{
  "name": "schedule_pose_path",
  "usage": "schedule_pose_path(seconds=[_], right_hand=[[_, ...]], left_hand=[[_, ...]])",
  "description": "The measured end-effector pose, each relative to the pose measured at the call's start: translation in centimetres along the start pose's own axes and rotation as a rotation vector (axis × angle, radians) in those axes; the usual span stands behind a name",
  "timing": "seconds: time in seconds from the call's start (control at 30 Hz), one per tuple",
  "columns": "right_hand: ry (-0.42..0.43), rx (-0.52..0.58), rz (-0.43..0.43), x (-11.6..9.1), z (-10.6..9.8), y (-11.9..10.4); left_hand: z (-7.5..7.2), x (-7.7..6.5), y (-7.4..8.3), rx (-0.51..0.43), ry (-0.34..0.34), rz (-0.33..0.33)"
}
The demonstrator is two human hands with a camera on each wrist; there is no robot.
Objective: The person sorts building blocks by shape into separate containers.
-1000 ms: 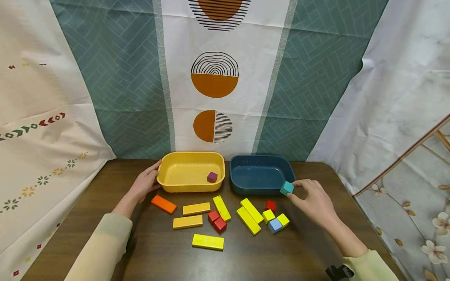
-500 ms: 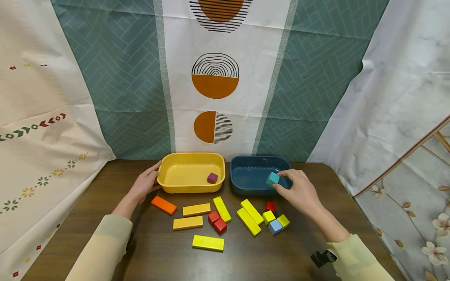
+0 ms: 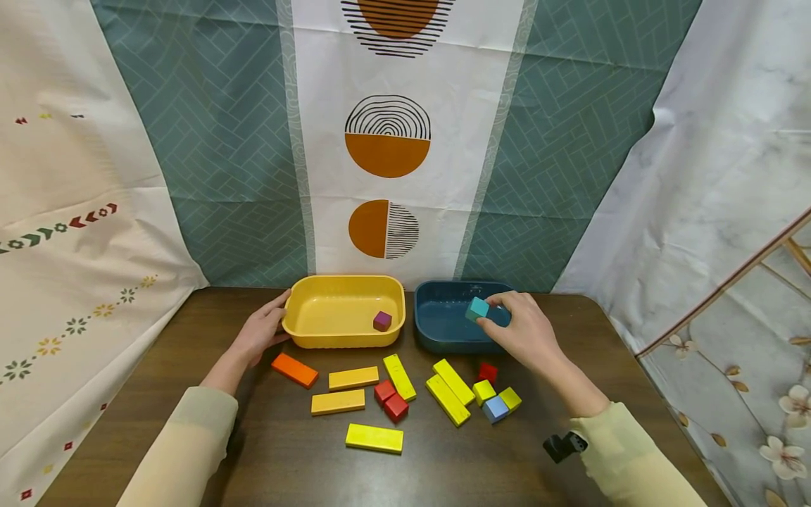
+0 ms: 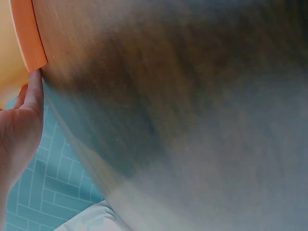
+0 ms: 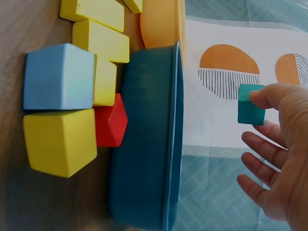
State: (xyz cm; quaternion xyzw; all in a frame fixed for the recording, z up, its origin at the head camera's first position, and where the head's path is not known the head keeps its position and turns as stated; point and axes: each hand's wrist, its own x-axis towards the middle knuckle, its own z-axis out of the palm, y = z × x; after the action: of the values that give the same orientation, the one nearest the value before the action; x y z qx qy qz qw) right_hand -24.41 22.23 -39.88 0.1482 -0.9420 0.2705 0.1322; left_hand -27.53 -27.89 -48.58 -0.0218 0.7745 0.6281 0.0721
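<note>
My right hand point(image 3: 522, 329) pinches a teal cube point(image 3: 476, 310) between thumb and fingertips over the dark blue tray point(image 3: 465, 346). In the right wrist view, the teal cube point(image 5: 251, 111) is held above the level of the dark blue tray's rim point(image 5: 174, 134), and the other fingers spread loosely below it. My left hand point(image 3: 261, 331) rests against the left end of the yellow tray point(image 3: 344, 341), its fingers stretched along the side. The left wrist view has a straight digit touching the tray's outer edge point(image 4: 30, 36). A purple cube point(image 3: 382, 321) lies inside the yellow tray.
In front of the trays lie an orange block point(image 3: 295, 370), two amber blocks point(image 3: 338, 402) and several long yellow blocks point(image 3: 374, 438). Red cubes point(image 3: 396, 407), yellow cubes point(image 3: 484, 392) and a light blue cube point(image 3: 495, 409) sit nearby. Fabric point(image 3: 386, 70) hangs behind the table.
My right hand has carried the teal cube leftward and away from me, from the dark blue tray's front right corner to above its middle. My left hand stays at the yellow tray.
</note>
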Motion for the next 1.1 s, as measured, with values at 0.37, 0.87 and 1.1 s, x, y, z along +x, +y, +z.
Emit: schedule_pose_path(seconds=[0.37,0.87,1.1], right_hand=[[-0.014,0.018,-0.015,1.9,1.0,-1.6],[-0.034,0.027,-0.052,4.7,3.1,-4.3],[-0.043,0.03,-0.089,5.7,4.3,-5.7]], left_hand=[[0.1,-0.1,0.0,-0.008,0.001,-0.004],[0.1,-0.2,0.2,-0.01,0.006,0.002],[0.2,-0.2,0.5,-0.019,0.002,-0.004]])
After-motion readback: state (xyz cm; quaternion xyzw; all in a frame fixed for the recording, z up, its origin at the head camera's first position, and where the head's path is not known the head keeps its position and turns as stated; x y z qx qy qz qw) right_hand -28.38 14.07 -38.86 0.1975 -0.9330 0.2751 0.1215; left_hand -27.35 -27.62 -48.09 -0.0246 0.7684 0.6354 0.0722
